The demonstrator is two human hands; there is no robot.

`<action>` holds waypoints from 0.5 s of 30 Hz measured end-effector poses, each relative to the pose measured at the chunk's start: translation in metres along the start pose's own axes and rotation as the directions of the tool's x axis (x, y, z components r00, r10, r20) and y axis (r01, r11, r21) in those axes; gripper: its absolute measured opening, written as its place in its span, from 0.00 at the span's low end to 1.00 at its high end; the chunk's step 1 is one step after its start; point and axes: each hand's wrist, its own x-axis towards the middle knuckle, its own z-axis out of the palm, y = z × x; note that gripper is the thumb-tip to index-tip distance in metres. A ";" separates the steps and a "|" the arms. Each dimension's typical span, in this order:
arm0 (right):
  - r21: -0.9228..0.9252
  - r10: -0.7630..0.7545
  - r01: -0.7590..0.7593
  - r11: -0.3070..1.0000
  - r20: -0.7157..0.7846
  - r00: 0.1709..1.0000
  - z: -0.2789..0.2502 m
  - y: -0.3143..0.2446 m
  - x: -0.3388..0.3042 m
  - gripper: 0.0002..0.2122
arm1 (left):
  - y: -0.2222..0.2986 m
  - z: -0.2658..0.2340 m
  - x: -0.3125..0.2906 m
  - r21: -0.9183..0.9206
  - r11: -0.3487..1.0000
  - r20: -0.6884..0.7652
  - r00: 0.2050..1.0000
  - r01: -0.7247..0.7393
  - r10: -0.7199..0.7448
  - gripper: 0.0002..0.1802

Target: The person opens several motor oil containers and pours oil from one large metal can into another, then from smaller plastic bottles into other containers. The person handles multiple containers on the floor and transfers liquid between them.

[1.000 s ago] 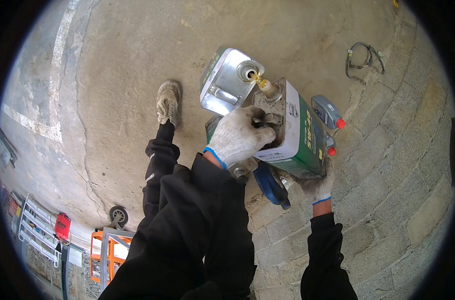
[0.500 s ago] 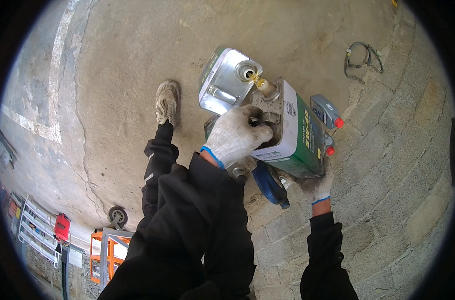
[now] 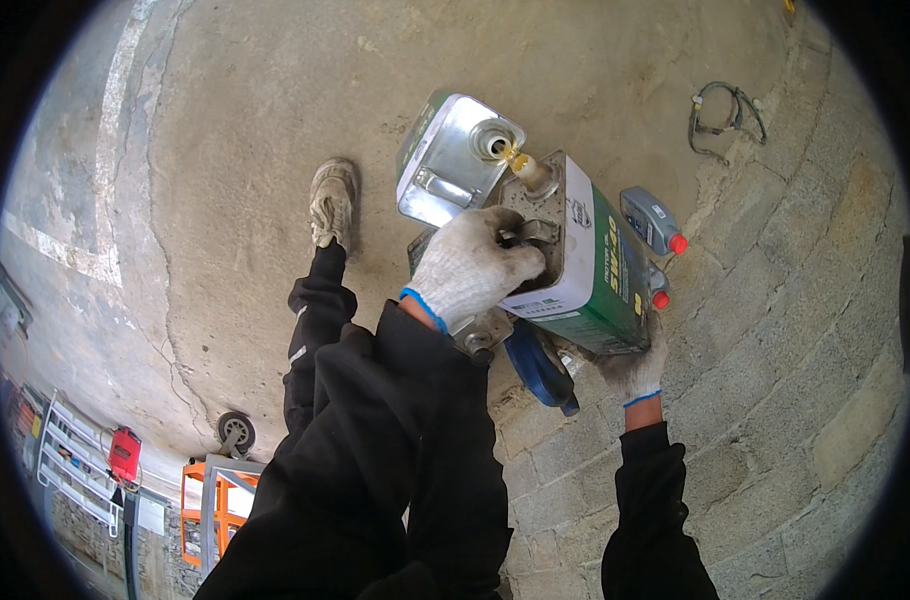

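Note:
My left hand (image 3: pixel 472 262), in a white knit glove with a blue cuff, is closed around the top handle of a green-and-white motor oil can (image 3: pixel 607 270). The can is tipped over, its spout (image 3: pixel 531 173) leaning toward a second metal oil can (image 3: pixel 445 160). Yellowish oil (image 3: pixel 505 150) runs between the spout and that can's round open mouth. Under the tilted can's base is my gloved right hand (image 3: pixel 632 376), supporting it; most of its fingers are hidden. The second can stands upright, untouched by either hand.
Grey bottles (image 3: pixel 650 220) with red caps and a dark blue bottle (image 3: pixel 540 368) are beside the tilted can. A looped cable (image 3: pixel 725 120) lies on the floor at far right. My shoe (image 3: pixel 333 200) is left of the cans; an orange-framed cart (image 3: pixel 200 510) stands lower left.
The tilted can has shifted very slightly, with both hands still on it. Oil keeps running at its spout.

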 end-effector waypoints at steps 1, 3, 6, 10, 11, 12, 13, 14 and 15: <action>-0.009 -0.008 0.008 1.000 0.020 1.000 0.000 0.000 0.000 0.37 | 0.000 0.000 0.000 0.004 1.000 -0.001 1.000 0.020 -0.020 0.28; -0.031 -0.025 0.026 0.999 0.011 1.000 0.001 0.000 0.000 0.37 | 0.001 -0.001 -0.001 -0.020 1.000 0.013 1.000 0.017 -0.016 0.28; -0.060 -0.014 0.011 0.998 -0.047 0.999 0.004 0.001 -0.001 0.38 | 0.001 -0.002 0.000 -0.006 1.000 0.019 1.000 0.000 0.000 0.28; -0.060 -0.002 -0.001 0.998 -0.047 0.999 0.006 0.001 -0.003 0.38 | -0.001 0.000 0.001 0.011 1.000 0.014 1.000 0.013 -0.013 0.28; -0.058 -0.001 -0.001 0.998 -0.037 0.999 0.006 0.000 -0.004 0.38 | -0.002 0.000 0.001 -0.001 1.000 0.013 1.000 -0.003 0.003 0.28; -0.053 0.002 -0.003 0.999 -0.033 0.999 0.006 0.000 -0.004 0.38 | -0.002 0.000 0.001 0.001 1.000 0.012 1.000 -0.002 0.002 0.28; -0.056 0.000 -0.001 0.998 -0.030 1.000 0.006 0.000 -0.004 0.38 | -0.002 0.000 0.001 0.003 1.000 0.011 1.000 -0.002 0.002 0.28; -0.056 0.000 -0.001 0.998 -0.033 0.999 0.006 0.000 -0.004 0.38 | -0.002 0.000 0.001 0.008 1.000 0.009 1.000 -0.005 0.005 0.28; -0.055 0.000 -0.002 0.998 -0.036 0.999 0.006 0.000 -0.004 0.38 | -0.002 0.000 0.002 0.013 1.000 0.007 1.000 -0.009 0.009 0.28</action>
